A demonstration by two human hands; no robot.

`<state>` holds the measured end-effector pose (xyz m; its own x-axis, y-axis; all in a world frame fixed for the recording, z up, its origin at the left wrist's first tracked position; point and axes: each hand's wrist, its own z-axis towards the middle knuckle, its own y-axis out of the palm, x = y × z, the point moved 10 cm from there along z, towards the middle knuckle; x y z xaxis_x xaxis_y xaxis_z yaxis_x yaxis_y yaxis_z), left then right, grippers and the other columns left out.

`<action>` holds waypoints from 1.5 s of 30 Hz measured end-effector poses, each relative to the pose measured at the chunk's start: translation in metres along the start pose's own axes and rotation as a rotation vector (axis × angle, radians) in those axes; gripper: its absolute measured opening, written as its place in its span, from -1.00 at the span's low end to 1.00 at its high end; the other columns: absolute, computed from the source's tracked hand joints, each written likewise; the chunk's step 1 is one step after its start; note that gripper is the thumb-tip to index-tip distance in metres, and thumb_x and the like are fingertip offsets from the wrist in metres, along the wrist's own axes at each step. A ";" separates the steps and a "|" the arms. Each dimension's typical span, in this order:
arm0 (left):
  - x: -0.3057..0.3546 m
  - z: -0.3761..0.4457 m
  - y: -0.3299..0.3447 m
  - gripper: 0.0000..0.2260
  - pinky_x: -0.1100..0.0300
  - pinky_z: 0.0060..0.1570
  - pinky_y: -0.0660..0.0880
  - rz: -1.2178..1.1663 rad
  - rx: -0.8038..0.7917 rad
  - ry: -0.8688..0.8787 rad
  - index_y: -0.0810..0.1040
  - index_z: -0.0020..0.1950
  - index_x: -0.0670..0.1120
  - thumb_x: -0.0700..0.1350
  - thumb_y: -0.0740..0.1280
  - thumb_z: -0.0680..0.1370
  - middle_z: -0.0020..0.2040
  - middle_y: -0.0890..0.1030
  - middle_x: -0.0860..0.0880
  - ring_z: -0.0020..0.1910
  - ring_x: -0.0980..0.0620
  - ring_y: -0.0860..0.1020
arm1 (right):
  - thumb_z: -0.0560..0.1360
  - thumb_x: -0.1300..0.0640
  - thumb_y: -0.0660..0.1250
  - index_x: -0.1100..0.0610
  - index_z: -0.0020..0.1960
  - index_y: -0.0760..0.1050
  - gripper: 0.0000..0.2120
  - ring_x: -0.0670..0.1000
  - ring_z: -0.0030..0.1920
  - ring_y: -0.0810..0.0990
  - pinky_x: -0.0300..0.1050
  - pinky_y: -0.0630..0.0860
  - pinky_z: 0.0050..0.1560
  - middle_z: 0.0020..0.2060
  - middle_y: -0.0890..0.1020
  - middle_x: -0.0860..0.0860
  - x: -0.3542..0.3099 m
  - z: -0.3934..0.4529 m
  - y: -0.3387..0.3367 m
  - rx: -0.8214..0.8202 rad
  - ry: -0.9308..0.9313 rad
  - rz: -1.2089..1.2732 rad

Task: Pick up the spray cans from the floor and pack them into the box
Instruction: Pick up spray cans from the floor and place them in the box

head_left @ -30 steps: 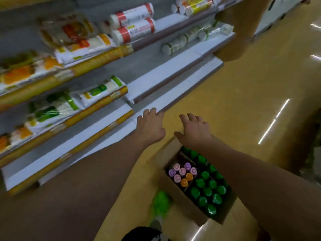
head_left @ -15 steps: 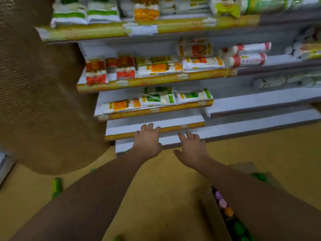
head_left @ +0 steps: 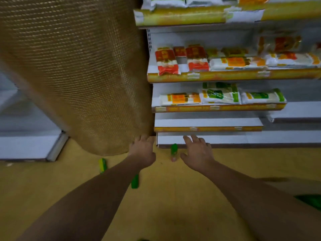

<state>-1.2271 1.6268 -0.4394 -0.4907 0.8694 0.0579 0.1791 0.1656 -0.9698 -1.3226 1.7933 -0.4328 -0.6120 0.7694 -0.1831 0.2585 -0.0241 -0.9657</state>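
— At frame centre, what are the hands doing?
— Both the left hand (head_left: 142,151) and right hand (head_left: 198,153) are reaching out with fingers spread, holding nothing.
— And the spray cans?
— One green can (head_left: 173,152) is lying between them, two others (head_left: 102,165) (head_left: 135,181) lower left; the box, visible half a second ago, is sliding out at the lower right.

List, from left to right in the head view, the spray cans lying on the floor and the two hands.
Yellow-green can → dark green can → left hand → green can with a pink end → right hand.
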 end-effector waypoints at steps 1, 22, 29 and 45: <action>-0.023 0.002 0.002 -0.43 -0.16 0.33 0.34 0.012 -0.008 -0.006 0.27 0.52 -0.02 0.05 0.31 0.54 0.49 0.29 -0.12 0.44 -0.19 0.27 | 0.54 -0.19 0.25 -0.01 0.55 0.17 -0.35 0.18 0.42 0.31 0.13 0.32 0.34 0.50 0.29 0.08 -0.019 0.006 0.005 -0.009 0.003 0.005; -0.393 0.044 0.138 -0.44 -0.15 0.27 0.39 -0.236 -0.220 -0.326 0.33 0.47 -0.06 0.04 0.35 0.50 0.46 0.33 -0.16 0.42 -0.23 0.30 | 0.54 -0.21 0.24 0.03 0.54 0.19 -0.34 0.19 0.39 0.35 0.12 0.36 0.32 0.44 0.33 0.10 -0.329 0.157 0.220 -0.381 -0.181 -0.123; -0.466 0.123 0.213 -0.45 -0.13 0.26 0.41 -0.284 -0.305 -0.358 0.34 0.48 -0.05 0.02 0.35 0.51 0.45 0.34 -0.15 0.40 -0.22 0.32 | 0.52 -0.15 0.30 0.06 0.49 0.24 -0.37 0.23 0.31 0.41 0.12 0.39 0.24 0.37 0.39 0.14 -0.369 0.246 0.329 -0.498 -0.072 -0.037; -0.533 0.206 0.465 -0.40 -0.08 0.29 0.39 -0.427 -0.434 -0.417 0.27 0.52 -0.10 -0.06 0.37 0.52 0.46 0.31 -0.22 0.35 -0.27 0.38 | 0.52 -0.07 0.29 0.10 0.37 0.32 -0.52 0.24 0.25 0.46 0.09 0.46 0.14 0.29 0.45 0.19 -0.358 0.294 0.599 -0.610 0.206 0.030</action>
<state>-1.0580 1.1447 -0.9698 -0.8613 0.4530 0.2302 0.1789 0.6944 -0.6970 -1.1685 1.3163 -0.9995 -0.4579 0.8821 -0.1106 0.6891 0.2735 -0.6711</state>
